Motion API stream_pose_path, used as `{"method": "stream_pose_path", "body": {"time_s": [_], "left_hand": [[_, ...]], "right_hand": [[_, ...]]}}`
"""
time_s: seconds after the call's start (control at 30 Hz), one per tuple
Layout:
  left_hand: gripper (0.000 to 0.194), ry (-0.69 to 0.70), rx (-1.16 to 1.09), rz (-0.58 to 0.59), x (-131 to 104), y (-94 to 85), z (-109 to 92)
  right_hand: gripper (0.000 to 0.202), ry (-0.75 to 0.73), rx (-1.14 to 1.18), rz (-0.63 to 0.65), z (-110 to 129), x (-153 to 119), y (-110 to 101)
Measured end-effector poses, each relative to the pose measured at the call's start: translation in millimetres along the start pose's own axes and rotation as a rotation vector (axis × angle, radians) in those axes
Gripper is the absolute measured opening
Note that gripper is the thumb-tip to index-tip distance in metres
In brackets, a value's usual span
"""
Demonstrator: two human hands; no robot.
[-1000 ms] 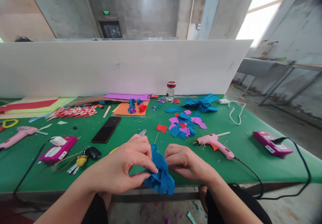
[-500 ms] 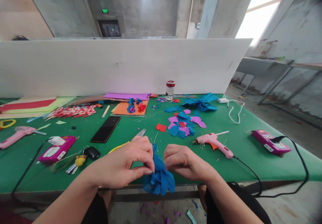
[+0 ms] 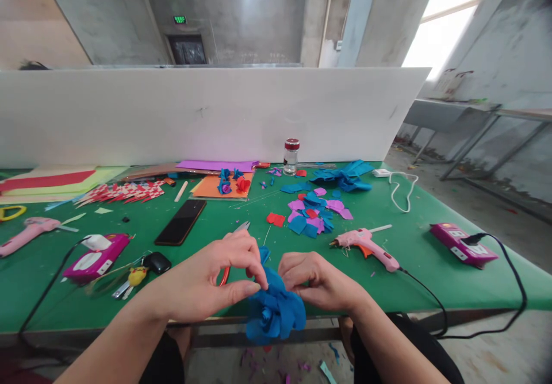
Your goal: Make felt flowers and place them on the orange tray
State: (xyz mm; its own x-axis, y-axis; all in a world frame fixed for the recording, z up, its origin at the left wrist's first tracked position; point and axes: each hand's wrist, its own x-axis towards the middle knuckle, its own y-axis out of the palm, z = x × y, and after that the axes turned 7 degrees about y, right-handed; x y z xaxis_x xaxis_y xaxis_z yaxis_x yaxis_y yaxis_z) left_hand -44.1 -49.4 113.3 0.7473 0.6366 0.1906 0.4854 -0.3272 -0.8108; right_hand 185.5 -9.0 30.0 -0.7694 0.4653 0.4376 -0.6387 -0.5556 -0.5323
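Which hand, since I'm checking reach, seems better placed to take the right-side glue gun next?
Right hand, probably: the pink glue gun lies nearer it, while the left hand is across the blue flower.

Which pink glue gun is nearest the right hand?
The pink glue gun just to the right of the right hand, its orange trigger showing. The other glue gun lies far away, at the picture's left edge.
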Motion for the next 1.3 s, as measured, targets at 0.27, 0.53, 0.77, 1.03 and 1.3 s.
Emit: {"method": "stream_pose_path", "body": {"time_s": [0.27, 0.53, 0.77, 1.03, 1.3], "left_hand": [[0.010, -0.025, 0.003, -0.006, 5, 10.2, -1], [0.011, -0.065, -0.068, 0.048, 5, 3.8, 1], [0.009, -0.085, -0.097, -0.024, 5, 6.5, 3], [0.007, -0.036, -0.215, -0.060, 7, 6.2, 7], [0.016, 0.002, -0.292, -0.002, 8, 4.0, 11]], "right_hand": [[0.042, 0.003, -0.002, 0.009, 0, 1, 2], [0.046, 0.007, 0.062, -0.007, -9, 0, 3], [0.041, 0.037, 0.162, -0.021, -14, -1, 6], [0.042, 0.057, 0.226, -0.027, -16, -3, 8], [0.043, 0.053, 0.312, 0.004, -15, -2, 9]]}}
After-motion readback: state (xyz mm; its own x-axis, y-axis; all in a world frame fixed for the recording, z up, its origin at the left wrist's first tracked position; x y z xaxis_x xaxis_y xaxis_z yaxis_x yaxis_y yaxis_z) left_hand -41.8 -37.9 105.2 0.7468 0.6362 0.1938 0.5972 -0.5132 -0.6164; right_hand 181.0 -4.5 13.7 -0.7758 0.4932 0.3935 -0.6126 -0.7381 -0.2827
